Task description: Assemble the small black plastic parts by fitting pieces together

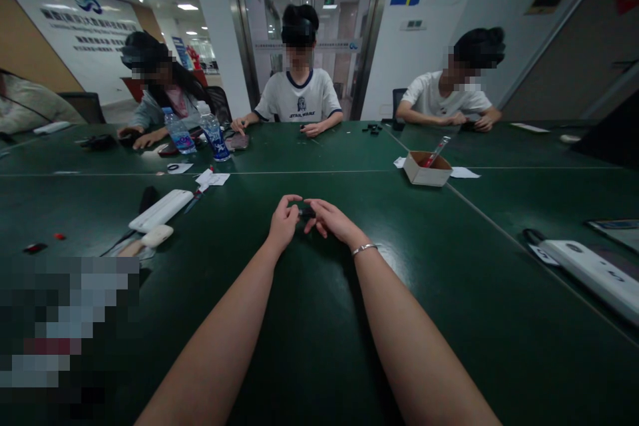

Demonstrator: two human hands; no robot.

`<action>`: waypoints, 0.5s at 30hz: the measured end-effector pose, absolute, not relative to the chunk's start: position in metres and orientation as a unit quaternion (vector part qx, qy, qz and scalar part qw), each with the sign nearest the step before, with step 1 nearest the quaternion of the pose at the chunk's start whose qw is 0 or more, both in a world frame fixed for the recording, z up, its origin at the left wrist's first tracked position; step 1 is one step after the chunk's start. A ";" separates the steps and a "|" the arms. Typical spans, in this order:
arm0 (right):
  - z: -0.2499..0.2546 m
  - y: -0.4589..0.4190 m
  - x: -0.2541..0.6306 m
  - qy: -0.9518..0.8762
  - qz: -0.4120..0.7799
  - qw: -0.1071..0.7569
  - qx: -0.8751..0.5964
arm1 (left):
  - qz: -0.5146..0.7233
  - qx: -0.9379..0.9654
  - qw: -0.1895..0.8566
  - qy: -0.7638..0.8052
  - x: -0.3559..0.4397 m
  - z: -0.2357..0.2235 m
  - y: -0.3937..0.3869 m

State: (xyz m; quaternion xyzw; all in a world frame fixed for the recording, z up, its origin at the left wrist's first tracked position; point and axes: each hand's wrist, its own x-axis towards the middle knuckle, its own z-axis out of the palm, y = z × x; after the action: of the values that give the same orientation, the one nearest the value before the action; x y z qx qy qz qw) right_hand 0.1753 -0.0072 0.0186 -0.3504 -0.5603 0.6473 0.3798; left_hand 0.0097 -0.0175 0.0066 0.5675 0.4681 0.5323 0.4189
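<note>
Both my arms reach forward over the dark green table point(309, 293), and the hands meet near its middle. My left hand point(284, 223) pinches one end of a small black object point(306, 213). From the other side, the fingers of my right hand point(332, 218) close on the same object, with a silver bracelet point(365, 249) around that wrist. The object is dark and mostly covered by fingers, so its kind cannot be made out. Both index fingertips come close together above it.
Left lie a white power bank point(160, 211), a white rounded case point(158, 235) and paper scraps point(213, 178). Two bottles point(214, 133) stand farther back. An open box point(427, 170) holding a red-and-clear tool sits ahead right. A long white device point(594, 273) lies right. Several people wearing headsets sit opposite.
</note>
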 end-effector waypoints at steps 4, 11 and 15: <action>0.019 -0.008 0.177 -0.558 0.660 0.399 -0.307 | 0.537 0.566 0.413 0.471 0.009 0.003 -0.016; 0.021 -0.008 0.176 -0.562 0.652 0.376 -0.342 | 0.533 0.568 0.409 0.476 0.010 0.004 -0.016; 0.020 -0.008 0.177 -0.542 0.667 0.394 -0.326 | 0.533 0.565 0.406 0.481 0.010 0.005 -0.016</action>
State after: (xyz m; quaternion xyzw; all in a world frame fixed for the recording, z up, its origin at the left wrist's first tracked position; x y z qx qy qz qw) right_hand 0.1766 -0.0083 0.0204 -0.3261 -0.5417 0.6672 0.3937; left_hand 0.0095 -0.0164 0.0052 0.5651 0.4811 0.5333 0.4060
